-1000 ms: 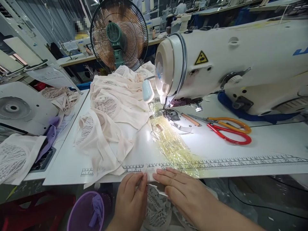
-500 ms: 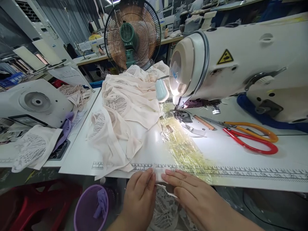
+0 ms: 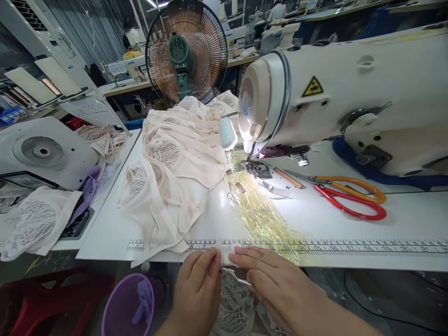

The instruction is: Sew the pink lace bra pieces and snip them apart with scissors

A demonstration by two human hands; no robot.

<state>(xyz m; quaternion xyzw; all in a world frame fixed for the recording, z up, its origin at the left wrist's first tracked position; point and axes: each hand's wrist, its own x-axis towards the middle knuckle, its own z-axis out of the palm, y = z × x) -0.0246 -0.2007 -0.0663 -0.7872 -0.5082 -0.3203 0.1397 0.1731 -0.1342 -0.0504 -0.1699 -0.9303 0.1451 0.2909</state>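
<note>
At the table's front edge, my left hand (image 3: 200, 284) pinches the edge of a pale lace bra piece (image 3: 234, 305). My right hand (image 3: 276, 284) grips the same edge a little to the right, fingers pressed together over it and thumb underneath. A short white strip of the edge shows between the fingertips, over the printed ruler (image 3: 329, 247). The lace part hangs below the table between my wrists. Just beyond the hands runs a band of shiny yellowish clear film (image 3: 261, 214), reaching back to the sewing machine's needle area (image 3: 250, 163).
A pile of cream bra pieces (image 3: 178, 135) covers the table's left part. Orange-and-red-handled scissors (image 3: 353, 196) lie right of the needle. The sewing machine (image 3: 332, 88) overhangs the right side. Behind stands a large fan (image 3: 185, 51); a purple bin (image 3: 128, 303) sits below left.
The camera view has turned slightly right, so the table and machine appear farther left. Both hands keep the same hold on the lace bra piece.
</note>
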